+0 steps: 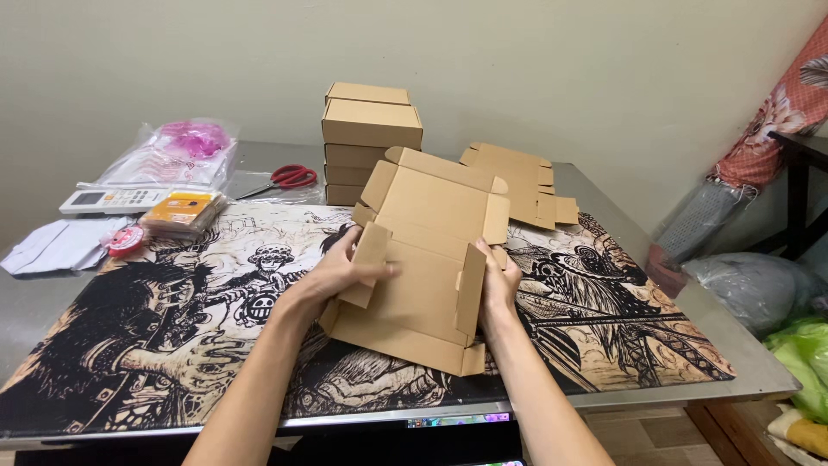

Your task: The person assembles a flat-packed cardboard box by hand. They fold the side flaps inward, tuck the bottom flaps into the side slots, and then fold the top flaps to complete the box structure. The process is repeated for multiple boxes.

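Observation:
I hold a flat brown cardboard box blank [429, 250] tilted above the printed desk mat [172, 345]. My left hand [338, 269] grips its left side flap, which is folded inward. My right hand [498, 285] grips the right side flap, bent upright. The lid panel with its tabs points away from me toward the wall. Behind it stands a stack of folded brown boxes [369, 138]. A pile of flat unfolded blanks [517, 179] lies at the back right of the mat.
Red-handled scissors [289, 178] lie left of the stack. Far left are a white remote [108, 199], a clear bag with pink contents [185, 147], an orange packet [181, 210], a red tape roll [126, 241] and white papers [60, 246]. Bags and a chair crowd the right.

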